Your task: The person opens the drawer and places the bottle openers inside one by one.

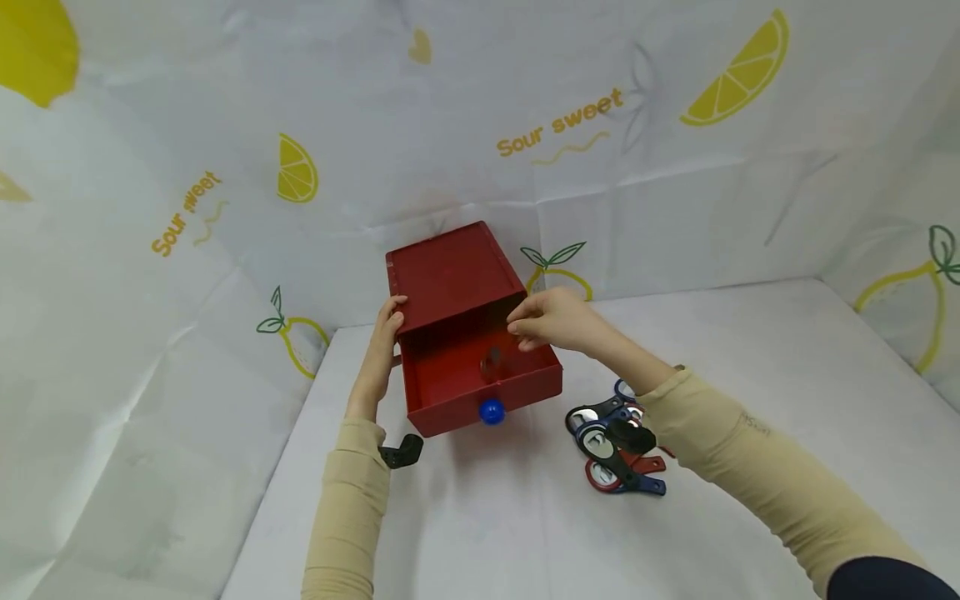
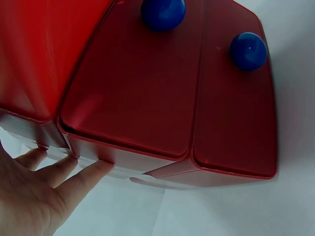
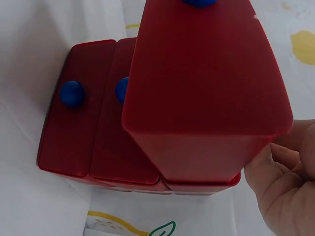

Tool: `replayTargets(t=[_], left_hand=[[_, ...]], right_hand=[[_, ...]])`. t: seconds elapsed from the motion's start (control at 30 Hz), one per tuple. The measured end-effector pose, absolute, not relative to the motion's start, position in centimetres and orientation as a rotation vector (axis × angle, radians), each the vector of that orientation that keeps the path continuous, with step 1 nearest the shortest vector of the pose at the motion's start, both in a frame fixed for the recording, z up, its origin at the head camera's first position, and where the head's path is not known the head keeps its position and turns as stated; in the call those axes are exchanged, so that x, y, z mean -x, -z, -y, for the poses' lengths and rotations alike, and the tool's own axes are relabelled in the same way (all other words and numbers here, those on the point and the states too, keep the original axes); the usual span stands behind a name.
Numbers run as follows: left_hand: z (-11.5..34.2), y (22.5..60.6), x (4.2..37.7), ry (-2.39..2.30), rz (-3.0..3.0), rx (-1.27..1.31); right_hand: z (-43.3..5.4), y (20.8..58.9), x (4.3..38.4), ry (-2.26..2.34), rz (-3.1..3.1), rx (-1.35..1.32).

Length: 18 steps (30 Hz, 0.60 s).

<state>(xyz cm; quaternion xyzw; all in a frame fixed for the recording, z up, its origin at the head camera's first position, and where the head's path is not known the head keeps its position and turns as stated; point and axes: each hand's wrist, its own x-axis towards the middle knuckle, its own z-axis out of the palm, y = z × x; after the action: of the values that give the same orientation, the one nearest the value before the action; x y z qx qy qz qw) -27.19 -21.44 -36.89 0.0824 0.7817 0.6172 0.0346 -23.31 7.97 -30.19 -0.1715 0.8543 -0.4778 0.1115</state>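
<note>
A red drawer cabinet (image 1: 456, 273) stands with its top drawer (image 1: 483, 398) pulled out, a blue knob (image 1: 491, 412) on its front. My left hand (image 1: 381, 350) rests against the cabinet's left side; in the left wrist view its straight fingers (image 2: 83, 179) touch that wall. Over the drawer's right side hovers my right hand (image 1: 558, 321), fingers loosely bent and nothing visible between them. Below its fingertips, inside the drawer, shows a small, dark, blurred thing (image 1: 492, 364). Two lower drawers, each with a blue knob (image 2: 248, 51), are pushed in.
Right of the cabinet, a pile of small round-headed tools with flat handles (image 1: 615, 437), in black, blue and red, lies on the white table (image 1: 510, 533). My right forearm passes over the pile's edge. A white lemon-print sheet (image 1: 420, 125) hangs behind the cabinet.
</note>
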Motion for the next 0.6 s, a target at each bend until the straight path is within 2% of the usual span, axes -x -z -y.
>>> replayTargets(t=[0.27, 0.6], left_hand=[[21.3, 36.6, 27.0, -1.889, -2.403, -0.252], [20.9, 35.0, 25.7, -1.893, -2.383, -0.258]], right_hand=[[-6.8, 29.9, 23.5, 1.169, -2.663, 0.57], [-6.5, 30.1, 23.8, 1.139, -2.624, 0.583]])
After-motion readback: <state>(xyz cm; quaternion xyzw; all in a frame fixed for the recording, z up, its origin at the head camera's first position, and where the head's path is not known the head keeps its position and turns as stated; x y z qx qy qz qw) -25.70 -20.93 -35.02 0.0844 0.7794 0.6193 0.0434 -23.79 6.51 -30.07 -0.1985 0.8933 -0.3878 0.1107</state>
